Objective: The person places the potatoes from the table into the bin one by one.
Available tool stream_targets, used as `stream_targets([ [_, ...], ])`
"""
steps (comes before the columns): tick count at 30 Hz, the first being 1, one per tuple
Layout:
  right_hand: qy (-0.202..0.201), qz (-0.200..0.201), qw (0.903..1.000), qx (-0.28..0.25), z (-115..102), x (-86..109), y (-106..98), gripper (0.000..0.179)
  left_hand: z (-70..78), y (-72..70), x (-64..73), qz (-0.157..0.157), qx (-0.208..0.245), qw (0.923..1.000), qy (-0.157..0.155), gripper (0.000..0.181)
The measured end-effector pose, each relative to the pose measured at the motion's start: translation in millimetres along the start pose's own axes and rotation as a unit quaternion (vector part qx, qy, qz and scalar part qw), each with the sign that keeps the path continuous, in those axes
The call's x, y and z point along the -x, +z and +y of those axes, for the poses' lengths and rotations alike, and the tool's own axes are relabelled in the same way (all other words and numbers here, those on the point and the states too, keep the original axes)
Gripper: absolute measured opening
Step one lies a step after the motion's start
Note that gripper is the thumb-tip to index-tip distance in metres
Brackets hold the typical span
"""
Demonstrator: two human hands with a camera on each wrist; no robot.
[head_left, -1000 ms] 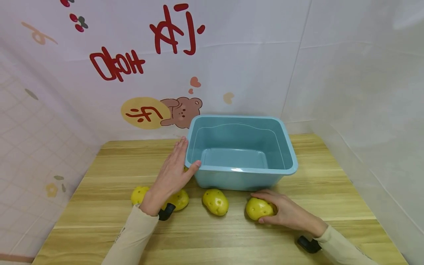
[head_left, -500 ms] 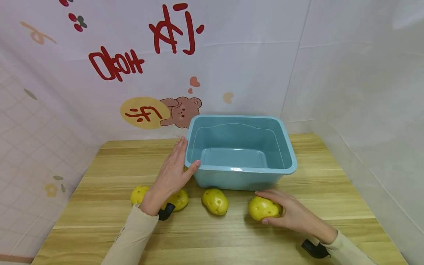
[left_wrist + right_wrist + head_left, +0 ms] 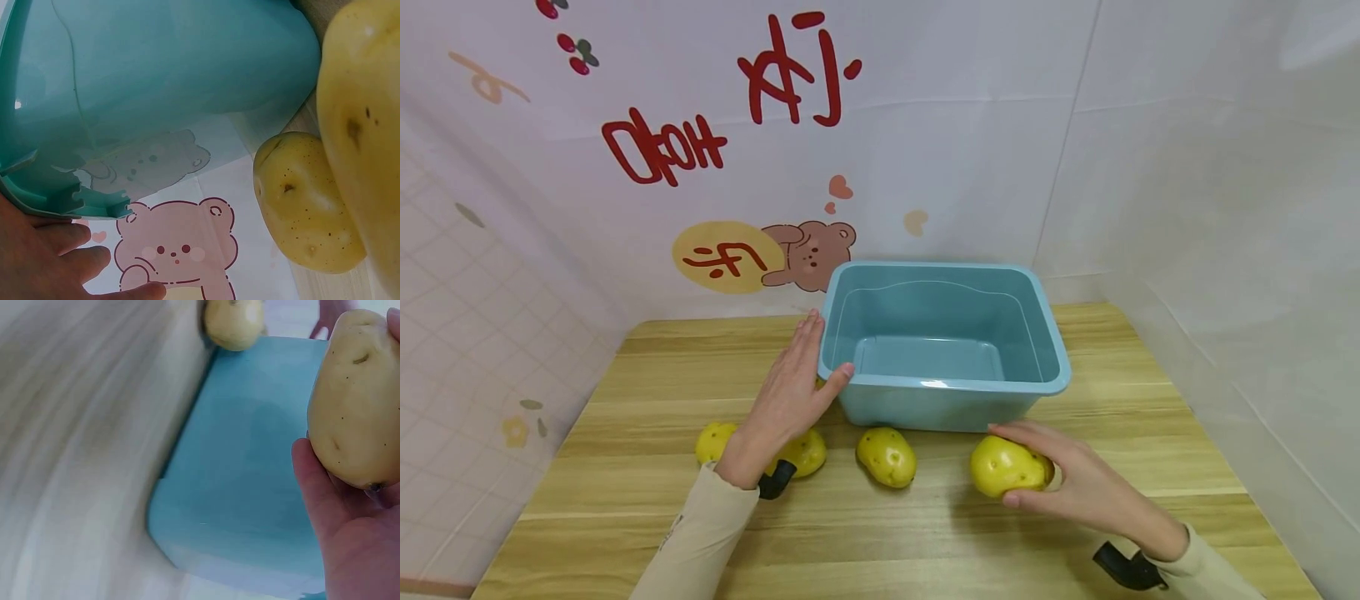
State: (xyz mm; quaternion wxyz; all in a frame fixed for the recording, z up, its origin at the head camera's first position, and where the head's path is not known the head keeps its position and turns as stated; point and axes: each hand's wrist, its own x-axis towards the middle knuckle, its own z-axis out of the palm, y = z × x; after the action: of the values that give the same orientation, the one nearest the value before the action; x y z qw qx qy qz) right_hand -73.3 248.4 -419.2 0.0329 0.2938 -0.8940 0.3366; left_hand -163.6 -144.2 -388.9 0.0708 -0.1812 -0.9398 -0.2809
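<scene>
My right hand (image 3: pixel 1075 479) grips a yellow potato (image 3: pixel 1003 465) between fingers and thumb, in front of the basin's right end; the right wrist view shows this potato (image 3: pixel 356 406) large in the fingers. A light blue plastic basin (image 3: pixel 940 407) stands at the back of the table with nothing inside. Against its left side rests my left hand (image 3: pixel 786 400), fingers straight along the wall and thumb over the rim corner. Beneath the left hand and wrist lie a potato (image 3: pixel 713 440) and another potato (image 3: pixel 807 452), partly hidden; a sliver of yellow shows beside the thumb.
One more potato (image 3: pixel 887 457) lies just before the basin's front wall. The wooden table (image 3: pixel 865 542) meets a white printed sheet (image 3: pixel 970 150) behind the basin and at both sides.
My right hand has lifted the potato a little and moved it right, away from the potato before the basin. The left hand and the basin have stayed put.
</scene>
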Motion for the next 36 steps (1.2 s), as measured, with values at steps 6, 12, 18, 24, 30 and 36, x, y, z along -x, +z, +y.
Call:
stream_targets([
  [6, -0.006, 0.007, 0.9999, -0.014, -12.6, -1.3, -15.4, 0.078, 0.6, 0.2, 0.2, -0.002, -0.001, 1.0, -0.001, 0.09],
  [12, -0.026, 0.023, 0.9993, -0.012, -24.3, -3.5, -29.5, 0.082, 0.7, -0.8, 0.7, -0.002, -0.002, 1.0, -0.001, 0.089],
  [18, -0.041, 0.028, 0.9987, -0.01, -34.9, -8.9, -44.5, 0.083, 0.2, -0.5, 0.7, -0.002, -0.005, 1.0, 0.001, 0.09],
  [24, -0.076, 0.036, 0.9964, -0.016, -42.3, -19.8, -60.0, 0.084, -0.6, -0.1, 0.4, 0.0, -0.008, 1.0, 0.003, 0.09],
  [30, -0.118, 0.056, 0.9908, -0.035, -45.7, -34.4, -72.6, 0.085, -1.0, 0.5, 0.1, 0.0, -0.013, 0.9999, 0.004, 0.09],
  [36, -0.144, 0.073, 0.9864, -0.032, -48.8, -50.6, -84.0, 0.086, 0.1, 0.1, 0.3, -0.003, -0.014, 0.9999, -0.004, 0.09],
])
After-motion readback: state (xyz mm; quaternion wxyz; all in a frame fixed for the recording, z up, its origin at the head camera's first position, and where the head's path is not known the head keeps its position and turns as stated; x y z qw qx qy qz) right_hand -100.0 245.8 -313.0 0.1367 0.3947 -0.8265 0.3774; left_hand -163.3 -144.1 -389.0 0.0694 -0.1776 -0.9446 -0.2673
